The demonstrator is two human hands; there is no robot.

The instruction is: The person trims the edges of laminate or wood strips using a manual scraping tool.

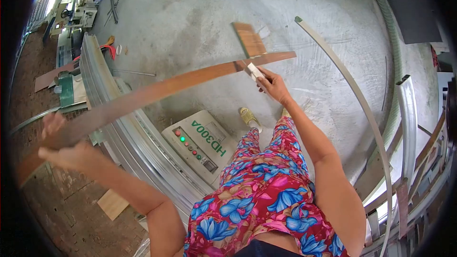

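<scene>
A long brown wood-look strip (166,88) runs across the view from the lower left to the upper middle. My left hand (71,150), blurred by motion, is wrapped round the strip near its left end. In my right hand (272,85) is a small white block (255,71), pinched between thumb and fingers. The block lies right at the strip's lower edge, close to a darker band across it. Just beyond the strip, a short brown wood-look board (249,39) overlaps its far end in this view.
A control panel marked HD300A (200,145), with lit buttons, stands below the strip. Long metal profiles (138,133) lie beside it on the left. At right are a pale curved strip (350,78), a ribbed hose (391,43) and a rack of profiles (407,128).
</scene>
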